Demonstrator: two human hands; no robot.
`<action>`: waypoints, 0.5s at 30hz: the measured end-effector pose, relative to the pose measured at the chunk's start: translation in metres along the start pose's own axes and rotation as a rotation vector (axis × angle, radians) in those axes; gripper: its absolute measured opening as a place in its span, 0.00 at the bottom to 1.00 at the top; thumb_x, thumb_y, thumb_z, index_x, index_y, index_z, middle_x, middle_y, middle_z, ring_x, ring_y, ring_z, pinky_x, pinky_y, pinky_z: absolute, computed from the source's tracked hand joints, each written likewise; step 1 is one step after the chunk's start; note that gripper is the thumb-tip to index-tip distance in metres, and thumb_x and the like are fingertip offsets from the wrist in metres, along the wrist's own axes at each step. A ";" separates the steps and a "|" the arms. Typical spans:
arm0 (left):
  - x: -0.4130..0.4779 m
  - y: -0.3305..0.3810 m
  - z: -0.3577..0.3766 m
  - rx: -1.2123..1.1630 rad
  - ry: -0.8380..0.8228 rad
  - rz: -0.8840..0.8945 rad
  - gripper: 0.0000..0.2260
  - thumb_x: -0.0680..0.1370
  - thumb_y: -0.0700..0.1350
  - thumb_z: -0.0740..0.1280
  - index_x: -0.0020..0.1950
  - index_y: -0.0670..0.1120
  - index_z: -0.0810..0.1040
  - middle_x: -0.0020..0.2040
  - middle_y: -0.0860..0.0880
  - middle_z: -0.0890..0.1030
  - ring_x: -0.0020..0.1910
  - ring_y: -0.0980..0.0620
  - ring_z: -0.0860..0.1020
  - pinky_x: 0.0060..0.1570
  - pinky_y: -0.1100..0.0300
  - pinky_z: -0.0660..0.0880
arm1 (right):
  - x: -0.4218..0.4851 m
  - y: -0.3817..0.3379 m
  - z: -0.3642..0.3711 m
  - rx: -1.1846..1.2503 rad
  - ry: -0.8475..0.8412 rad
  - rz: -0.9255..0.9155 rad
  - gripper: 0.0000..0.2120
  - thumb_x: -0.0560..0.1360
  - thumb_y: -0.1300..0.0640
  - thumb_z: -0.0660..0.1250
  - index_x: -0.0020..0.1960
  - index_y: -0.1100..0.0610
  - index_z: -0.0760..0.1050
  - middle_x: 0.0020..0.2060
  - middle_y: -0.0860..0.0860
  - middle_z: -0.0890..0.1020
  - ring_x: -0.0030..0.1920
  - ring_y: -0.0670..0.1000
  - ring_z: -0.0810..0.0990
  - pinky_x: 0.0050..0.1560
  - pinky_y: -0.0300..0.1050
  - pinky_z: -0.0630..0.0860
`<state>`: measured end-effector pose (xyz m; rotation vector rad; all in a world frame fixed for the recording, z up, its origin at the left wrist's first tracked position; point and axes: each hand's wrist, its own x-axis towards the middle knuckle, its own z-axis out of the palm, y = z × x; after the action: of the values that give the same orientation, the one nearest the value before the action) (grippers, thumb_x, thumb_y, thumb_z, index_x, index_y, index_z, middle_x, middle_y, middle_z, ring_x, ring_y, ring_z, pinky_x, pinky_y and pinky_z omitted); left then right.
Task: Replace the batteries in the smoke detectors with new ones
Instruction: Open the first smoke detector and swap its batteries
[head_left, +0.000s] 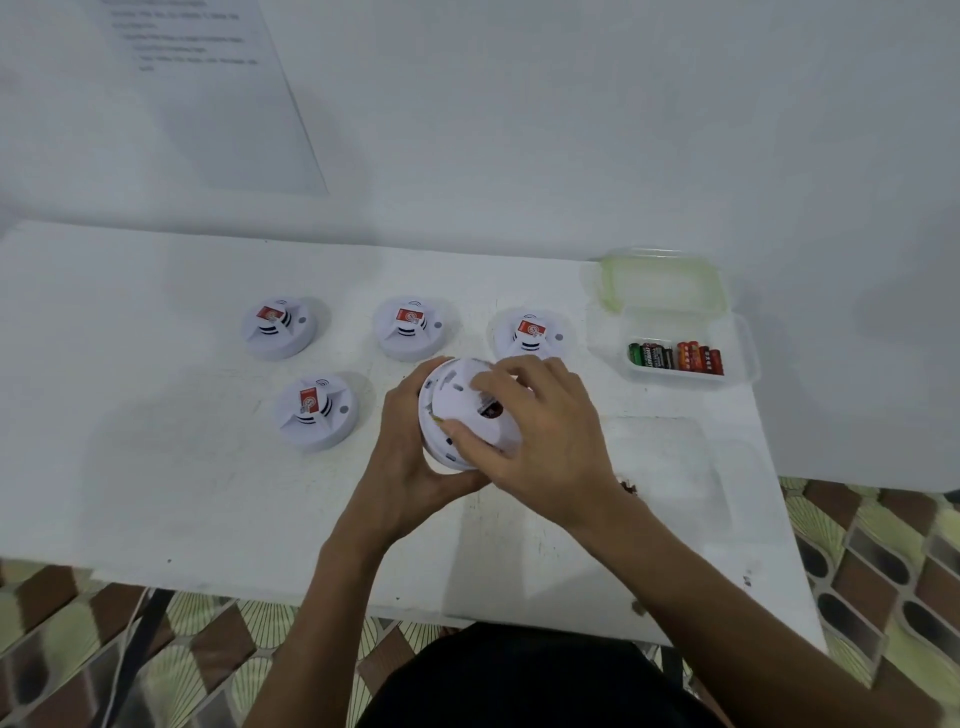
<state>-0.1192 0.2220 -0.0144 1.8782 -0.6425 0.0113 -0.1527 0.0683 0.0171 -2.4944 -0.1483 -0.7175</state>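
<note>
I hold a white smoke detector (457, 410) tilted on its side above the white table (156, 493), its back facing me. My left hand (410, 457) cups its lower left rim. My right hand (540, 431) lies over its back, thumb and fingers curled round the back plate. Several more white detectors with red labels sit face up: one (279, 327) at the far left, one (410, 328) in the middle, one (530, 335) partly behind my right hand, one (317, 411) nearer me. A clear plastic box (737, 358) at the right holds several batteries (675, 357).
The box's clear lid with a green seal (660, 280) stands open behind it against the white wall. A second clear lid or tray (727, 467) lies on the table at the right. A printed sheet (208, 93) hangs on the wall. Patterned floor shows below the table edge.
</note>
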 end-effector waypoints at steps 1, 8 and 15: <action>0.000 -0.001 0.000 0.011 -0.011 0.001 0.35 0.68 0.60 0.72 0.70 0.57 0.59 0.69 0.65 0.62 0.68 0.67 0.63 0.65 0.74 0.61 | -0.001 0.000 0.002 -0.001 0.008 -0.006 0.18 0.71 0.41 0.69 0.52 0.54 0.80 0.49 0.52 0.81 0.48 0.54 0.77 0.47 0.47 0.74; 0.000 -0.001 -0.003 0.052 -0.019 0.024 0.32 0.70 0.68 0.65 0.71 0.65 0.57 0.69 0.71 0.60 0.68 0.70 0.61 0.67 0.73 0.58 | -0.003 -0.005 0.001 0.039 -0.052 -0.010 0.18 0.71 0.45 0.71 0.55 0.55 0.81 0.52 0.52 0.79 0.50 0.51 0.75 0.44 0.40 0.76; 0.005 0.005 -0.008 0.020 -0.011 0.043 0.30 0.69 0.71 0.63 0.68 0.75 0.53 0.66 0.78 0.59 0.67 0.73 0.61 0.65 0.76 0.58 | -0.001 -0.007 -0.001 0.102 -0.145 0.035 0.17 0.72 0.46 0.72 0.58 0.53 0.80 0.56 0.51 0.77 0.55 0.50 0.73 0.48 0.38 0.74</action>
<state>-0.1149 0.2253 -0.0052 1.8845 -0.6929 0.0353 -0.1560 0.0741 0.0200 -2.4439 -0.1890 -0.5023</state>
